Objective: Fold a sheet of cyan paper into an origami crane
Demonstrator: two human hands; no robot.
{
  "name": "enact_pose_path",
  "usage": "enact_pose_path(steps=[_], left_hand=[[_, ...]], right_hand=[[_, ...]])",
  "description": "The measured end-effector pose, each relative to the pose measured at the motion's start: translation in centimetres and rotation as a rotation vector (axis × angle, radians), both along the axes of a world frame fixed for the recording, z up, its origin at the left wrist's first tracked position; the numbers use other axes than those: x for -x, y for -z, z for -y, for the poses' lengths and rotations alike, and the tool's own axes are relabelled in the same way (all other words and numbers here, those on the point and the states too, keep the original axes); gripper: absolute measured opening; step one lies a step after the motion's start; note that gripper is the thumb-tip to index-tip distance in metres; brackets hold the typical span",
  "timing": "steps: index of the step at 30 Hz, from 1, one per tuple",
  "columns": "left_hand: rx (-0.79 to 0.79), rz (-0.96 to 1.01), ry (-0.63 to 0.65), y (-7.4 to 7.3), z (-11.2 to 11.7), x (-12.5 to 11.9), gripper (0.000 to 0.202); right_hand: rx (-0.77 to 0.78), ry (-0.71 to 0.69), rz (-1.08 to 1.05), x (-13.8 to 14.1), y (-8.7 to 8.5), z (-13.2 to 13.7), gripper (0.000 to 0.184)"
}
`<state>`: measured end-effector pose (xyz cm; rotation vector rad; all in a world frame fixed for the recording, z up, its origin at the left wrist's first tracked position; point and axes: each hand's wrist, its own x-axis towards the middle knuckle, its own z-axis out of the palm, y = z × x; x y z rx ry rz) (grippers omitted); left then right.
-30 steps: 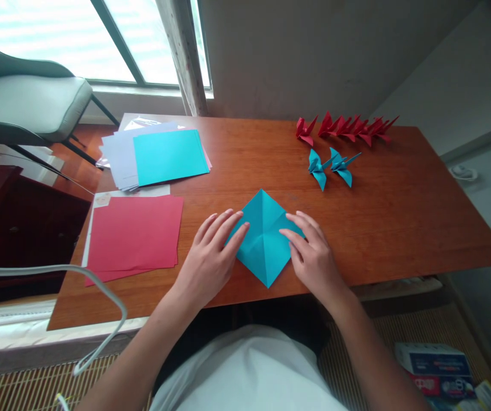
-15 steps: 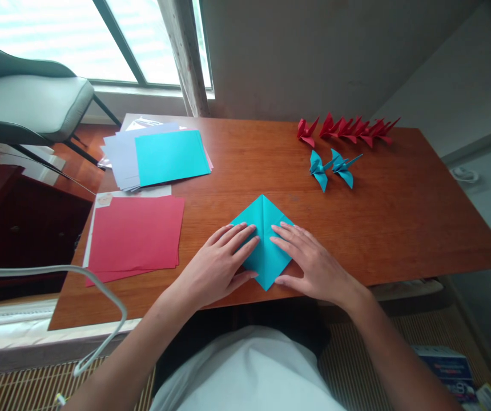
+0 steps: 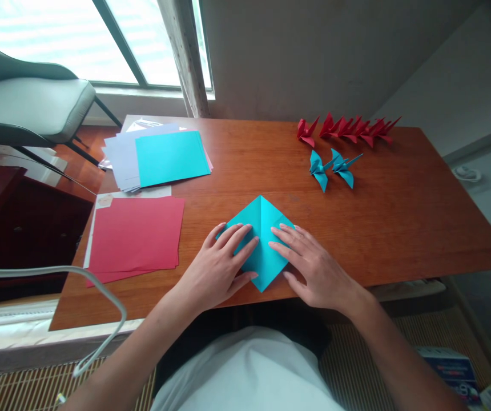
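A sheet of blue paper (image 3: 261,257), folded into a diamond with a crease down its middle, lies flat near the front edge of the wooden table (image 3: 245,154). My left hand (image 3: 222,260) rests on its left half, fingers spread and pointing away from me. On the right half lies my right hand (image 3: 309,257), also with its fingers apart, the thumb beside the lower right edge. Both hands press from above and grip nothing. The side corners of the paper are partly hidden under the fingers.
Red paper sheets (image 3: 136,234) lie at the left, with blue sheets (image 3: 172,157) on pale papers behind them. At the back right stand several red paper cranes (image 3: 352,128) and two blue paper cranes (image 3: 331,168). A white cable (image 3: 104,285) curves past the table's left front corner.
The folded paper has shifted slightly left, its left side showing more beyond my left hand. My right thumb has moved a little right, away from the paper's lower tip.
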<state>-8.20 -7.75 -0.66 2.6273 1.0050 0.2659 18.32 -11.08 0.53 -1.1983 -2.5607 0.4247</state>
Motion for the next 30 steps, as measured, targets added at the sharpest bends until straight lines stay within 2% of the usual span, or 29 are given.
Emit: enact_pose_path(steps=[6, 10, 15, 23, 26, 30], left_hand=[[0.011, -0.016, 0.021, -0.6, -0.3, 0.1, 0.053], [-0.011, -0.079, 0.030, -1.2, -0.3, 0.2, 0.061], [-0.080, -0.107, 0.014, -0.9, -0.2, 0.7, 0.064], [-0.145, 0.019, 0.033, -1.0, -0.4, 0.3, 0.038], [-0.193, 0.102, 0.035, -0.7, -0.6, 0.3, 0.026], [-0.221, 0.258, 0.000, 0.1, -0.4, 0.4, 0.019]], right_hand=[[-0.132, 0.005, 0.055, 0.9, 0.5, -0.3, 0.056], [-0.094, 0.001, 0.097, 1.7, 0.8, -0.5, 0.053], [-0.031, 0.005, 0.037, 1.4, 1.3, -0.6, 0.049], [0.024, 0.018, -0.172, 0.7, 1.9, -1.0, 0.037], [0.041, 0.029, -0.228, 0.6, 1.6, -1.3, 0.034], [0.119, 0.097, -0.359, 0.6, 0.9, -1.5, 0.027]])
